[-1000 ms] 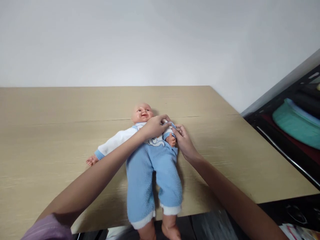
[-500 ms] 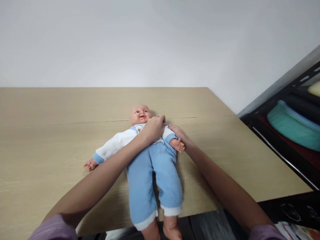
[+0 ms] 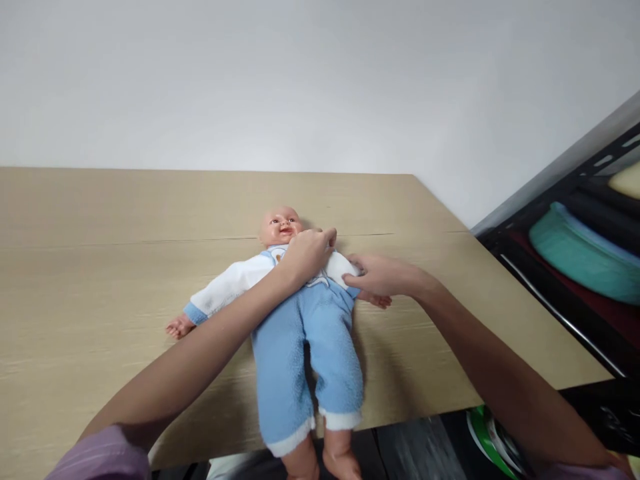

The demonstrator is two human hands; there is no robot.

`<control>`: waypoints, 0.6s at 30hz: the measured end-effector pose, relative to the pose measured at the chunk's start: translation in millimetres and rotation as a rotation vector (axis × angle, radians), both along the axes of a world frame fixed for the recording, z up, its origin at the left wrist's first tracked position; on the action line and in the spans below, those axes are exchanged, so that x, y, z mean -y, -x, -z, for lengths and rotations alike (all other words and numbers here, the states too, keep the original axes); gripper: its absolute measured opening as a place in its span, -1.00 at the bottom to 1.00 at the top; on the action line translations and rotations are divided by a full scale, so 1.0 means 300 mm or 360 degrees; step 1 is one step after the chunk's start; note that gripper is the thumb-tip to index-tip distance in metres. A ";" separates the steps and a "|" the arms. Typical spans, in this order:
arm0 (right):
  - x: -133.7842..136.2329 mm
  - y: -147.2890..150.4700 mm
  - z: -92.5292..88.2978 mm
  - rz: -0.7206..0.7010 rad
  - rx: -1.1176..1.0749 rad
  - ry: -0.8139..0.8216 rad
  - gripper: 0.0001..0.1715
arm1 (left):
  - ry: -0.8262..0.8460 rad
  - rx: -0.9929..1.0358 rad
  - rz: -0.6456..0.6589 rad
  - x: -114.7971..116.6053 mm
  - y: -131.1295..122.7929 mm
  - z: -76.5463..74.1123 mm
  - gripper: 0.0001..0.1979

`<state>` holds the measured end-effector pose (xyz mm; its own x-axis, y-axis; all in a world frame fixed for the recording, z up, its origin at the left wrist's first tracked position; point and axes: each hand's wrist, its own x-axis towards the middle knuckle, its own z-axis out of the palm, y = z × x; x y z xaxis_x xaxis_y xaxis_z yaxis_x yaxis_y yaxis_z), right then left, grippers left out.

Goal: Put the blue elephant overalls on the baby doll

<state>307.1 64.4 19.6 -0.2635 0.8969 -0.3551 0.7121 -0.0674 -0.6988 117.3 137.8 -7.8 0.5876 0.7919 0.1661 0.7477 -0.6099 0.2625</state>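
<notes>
A bald baby doll (image 3: 307, 333) lies on its back, its legs reaching past the table's near edge. It wears white sleeves with blue cuffs and fuzzy blue trousers trimmed in white. My left hand (image 3: 311, 257) is closed at the doll's shoulder, beside the chin, gripping the top of its outfit; the wrist crosses the chest. With thumb and fingers, my right hand (image 3: 383, 273) pinches the white sleeve (image 3: 341, 268) near its cuff, on the right side of the picture. The doll's small hand pokes out below my right palm.
The wooden table (image 3: 100, 207) runs back to a pale wall (image 3: 250, 80). At the right stands a black rack (image 3: 560, 307) holding a teal item (image 3: 583, 257). Below the near edge is a green-rimmed object (image 3: 483, 440), partly hidden by my right forearm.
My right hand has come from behind the doll's arm to its outer side and now pinches the sleeve. That arm has turned outward. My left hand has barely moved.
</notes>
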 end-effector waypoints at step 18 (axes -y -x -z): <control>-0.048 -0.162 -0.192 -0.0298 0.0253 -0.0381 -0.81 | -0.0257 -0.0308 -0.0114 0.008 0.067 -0.099 -0.67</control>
